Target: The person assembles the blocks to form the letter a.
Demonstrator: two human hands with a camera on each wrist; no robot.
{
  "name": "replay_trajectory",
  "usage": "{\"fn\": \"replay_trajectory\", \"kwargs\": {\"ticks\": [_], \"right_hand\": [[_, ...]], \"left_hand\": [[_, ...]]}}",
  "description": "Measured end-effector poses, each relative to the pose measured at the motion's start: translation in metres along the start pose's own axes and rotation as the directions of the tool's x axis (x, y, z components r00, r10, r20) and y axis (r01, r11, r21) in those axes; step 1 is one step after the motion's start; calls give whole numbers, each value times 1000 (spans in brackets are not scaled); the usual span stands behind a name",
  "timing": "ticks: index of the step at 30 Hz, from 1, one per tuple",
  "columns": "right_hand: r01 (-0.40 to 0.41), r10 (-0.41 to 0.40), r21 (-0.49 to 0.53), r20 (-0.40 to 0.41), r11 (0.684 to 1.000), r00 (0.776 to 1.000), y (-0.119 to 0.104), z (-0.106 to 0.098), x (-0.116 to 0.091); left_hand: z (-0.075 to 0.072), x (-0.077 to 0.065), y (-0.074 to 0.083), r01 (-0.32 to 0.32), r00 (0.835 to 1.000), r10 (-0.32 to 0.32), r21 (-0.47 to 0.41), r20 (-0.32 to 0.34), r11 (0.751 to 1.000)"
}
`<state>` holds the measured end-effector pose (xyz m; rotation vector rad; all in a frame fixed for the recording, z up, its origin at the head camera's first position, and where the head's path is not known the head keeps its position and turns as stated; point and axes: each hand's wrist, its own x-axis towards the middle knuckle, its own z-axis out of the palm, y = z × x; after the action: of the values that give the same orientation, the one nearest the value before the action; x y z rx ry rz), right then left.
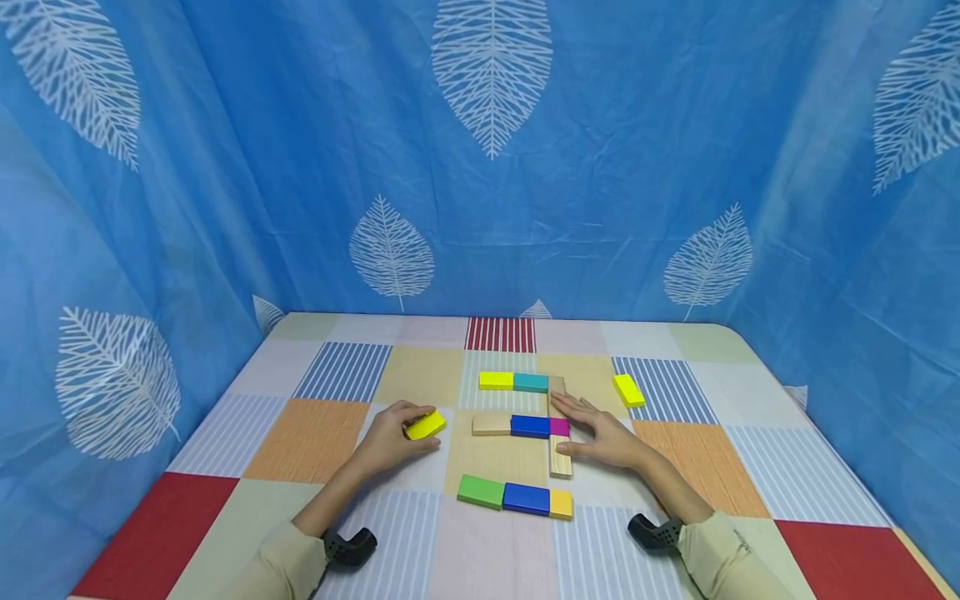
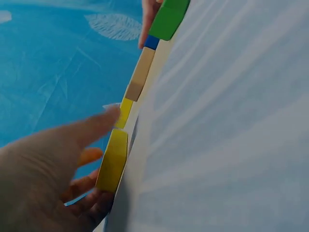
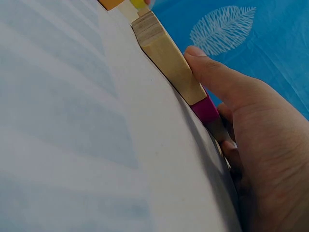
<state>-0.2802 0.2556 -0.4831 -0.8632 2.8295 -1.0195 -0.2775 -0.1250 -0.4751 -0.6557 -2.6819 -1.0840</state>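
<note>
In the head view, my left hand (image 1: 388, 437) is around a yellow block (image 1: 425, 425) at the left. The left wrist view shows the thumb (image 2: 104, 124) apart from that block, the other fingers along its far side. My right hand (image 1: 603, 437) lies against a column at the right, its thumb touching a light wooden block (image 1: 560, 462). In this column, a magenta block (image 1: 558, 427) sits between that wooden block and another wooden block (image 1: 556, 387), which the right fingers partly cover. A blue block (image 1: 530, 427) and a wooden block (image 1: 491, 425) extend leftward from the magenta one.
A yellow block (image 1: 496, 381) and teal block (image 1: 530, 382) form the far row. Nearer me lie green (image 1: 480, 492), blue (image 1: 527, 498) and orange-yellow (image 1: 561, 504) blocks end to end. Another yellow block (image 1: 628, 391) lies at right. Blue curtains (image 1: 600, 167) enclose the patchwork tablecloth (image 1: 315, 437).
</note>
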Motion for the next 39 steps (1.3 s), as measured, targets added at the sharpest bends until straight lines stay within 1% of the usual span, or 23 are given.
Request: {"fn": "replay_trajectory", "kwargs": {"ticks": [2, 4, 6, 8, 10, 12, 15, 17, 20, 23, 26, 28, 30, 32, 35, 39], "right_hand": [[1, -1, 2, -1, 1000, 1000, 0, 0, 0], [3, -3, 1, -1, 1000, 1000, 1, 1, 1], [2, -2, 0, 0, 1000, 1000, 1, 1, 1], [0, 0, 3, 2, 1000, 1000, 1, 0, 2], [-3, 3, 4, 5, 1000, 1000, 1, 0, 2], [-7, 7, 3, 8, 1000, 1000, 1, 0, 3], [-11, 11, 0, 13, 1000, 1000, 2, 0, 3], [-12, 12, -4, 13, 1000, 1000, 3, 0, 3], [-15, 15, -5, 14, 1000, 1000, 3, 0, 3], [-17, 17, 3, 17, 1000, 1000, 3, 0, 2], [-13, 13, 7, 20, 1000, 1000, 3, 1, 2], [-8, 8, 2, 17, 1000, 1000, 3, 1, 2], [-6, 6, -3, 14, 1000, 1000, 3, 1, 2], [-5, 6, -8, 10, 1000, 1000, 3, 0, 1], [-1, 1, -5, 7, 1000, 1000, 3, 0, 1], [-3, 3, 0, 7, 1000, 1000, 3, -1, 1]], "left_hand": [[-3, 0, 3, -16, 999, 15, 5, 51, 1000], [-6, 0, 2, -39, 992, 38, 3, 117, 999], [-11, -1, 2, -50, 980, 53, -20, 190, 999], [-14, -1, 0, -48, 965, 60, -52, 254, 998], [-17, -2, -2, -39, 952, 58, -69, 300, 997], [-18, -2, -4, -26, 944, 54, -90, 325, 996], [-17, -2, -6, -32, 943, 62, -96, 327, 995], [-16, -2, -6, -29, 949, 58, -97, 309, 995], [-10, -1, -3, -35, 969, 54, -81, 242, 996], [-2, -1, 5, -29, 986, 40, -75, 159, 997], [9, -1, 15, -26, 995, 34, -82, 99, 996], [15, -1, 21, -18, 996, 25, -74, 86, 997], [21, -1, 23, -19, 996, 24, -55, 85, 998], [22, -2, 24, -18, 994, 23, -40, 106, 999], [20, -2, 22, -23, 988, 30, -49, 155, 999], [17, -1, 20, -59, 975, 73, -73, 209, 996]]}}
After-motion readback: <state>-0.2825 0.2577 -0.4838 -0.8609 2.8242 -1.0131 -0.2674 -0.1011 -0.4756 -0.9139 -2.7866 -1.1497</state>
